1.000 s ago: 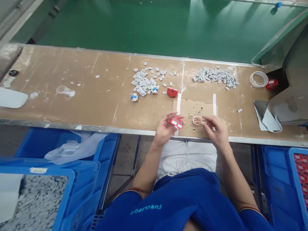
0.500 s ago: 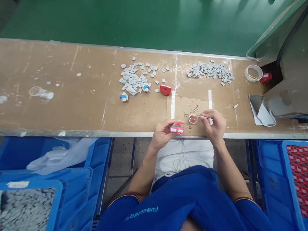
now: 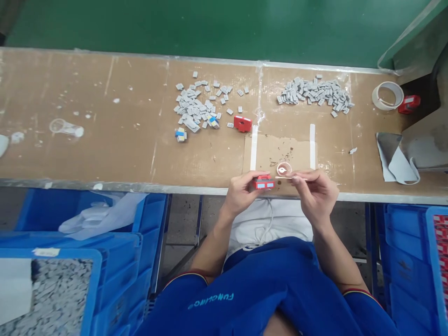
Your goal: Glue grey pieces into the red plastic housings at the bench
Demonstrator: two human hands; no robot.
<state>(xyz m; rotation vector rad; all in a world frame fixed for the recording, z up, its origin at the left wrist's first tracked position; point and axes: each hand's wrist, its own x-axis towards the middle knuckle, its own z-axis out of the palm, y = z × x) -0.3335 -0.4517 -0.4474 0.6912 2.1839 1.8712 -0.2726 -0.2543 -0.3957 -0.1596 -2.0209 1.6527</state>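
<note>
My left hand (image 3: 241,192) grips a red block (image 3: 263,182) with two pale panels at the table's front edge. Between the fingers of my right hand (image 3: 317,193) is a thin pale stick (image 3: 283,178), its tip close to the block's right side. Just behind the stick stands a small round cup (image 3: 283,169) on a cardboard piece (image 3: 297,149) held by white tape strips. Another red piece (image 3: 242,123) lies behind my left hand, near a spread of small grey pieces (image 3: 192,106).
More grey pieces (image 3: 317,91) are heaped at the back right. A tape roll (image 3: 387,96) and a folded sheet (image 3: 399,161) lie farther right. Blue crates (image 3: 119,261) flank me below the table; a clear cup (image 3: 66,128) lies at left.
My right hand has drawn the stick out of the cup and toward the red block. My left hand still holds the block. The camera view has shifted slightly.
</note>
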